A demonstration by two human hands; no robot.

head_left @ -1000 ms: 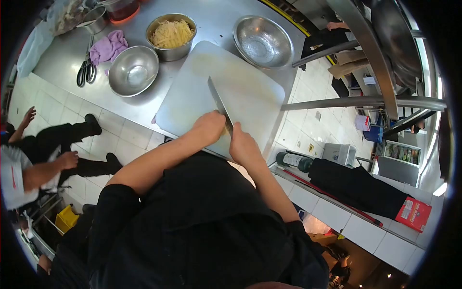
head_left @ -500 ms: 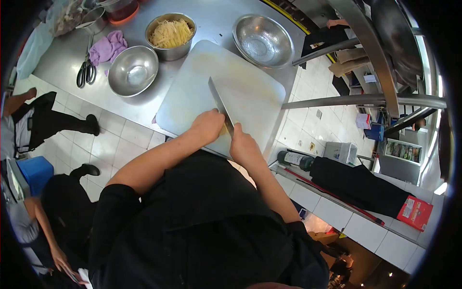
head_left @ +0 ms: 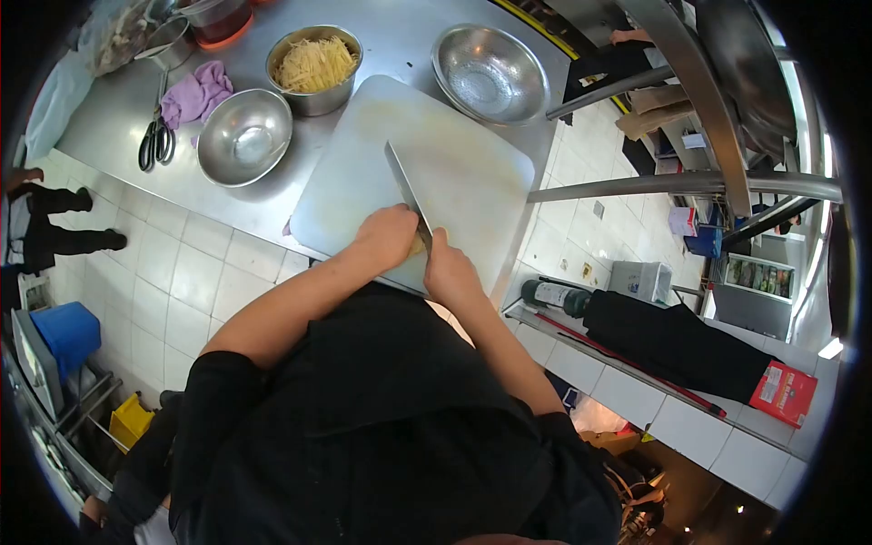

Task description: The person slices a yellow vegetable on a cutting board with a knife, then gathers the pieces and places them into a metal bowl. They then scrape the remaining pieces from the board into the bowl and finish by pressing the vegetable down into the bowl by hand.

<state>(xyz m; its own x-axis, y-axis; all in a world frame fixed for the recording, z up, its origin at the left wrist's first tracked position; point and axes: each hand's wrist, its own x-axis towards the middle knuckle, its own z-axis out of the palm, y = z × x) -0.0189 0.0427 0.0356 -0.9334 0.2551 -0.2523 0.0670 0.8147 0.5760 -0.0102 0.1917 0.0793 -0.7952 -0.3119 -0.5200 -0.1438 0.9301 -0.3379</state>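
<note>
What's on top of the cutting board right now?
A knife is over it, gripped by the right hand; a pale yellowish piece shows beside the knife, at the left hand. What the hands cover there can't be seen.

The grey stainless-steel bench [head_left: 392, 41] carries a white rectangular plastic cutting board [head_left: 463, 168], a round metal bowl [head_left: 329, 103] of pale-yellow shreds [head_left: 315, 64], a shiny steel basin [head_left: 243, 138], a wide silvery steel dish [head_left: 490, 73], a crumpled lilac cloth [head_left: 196, 93] and black-handled metal scissors [head_left: 158, 130].
</note>
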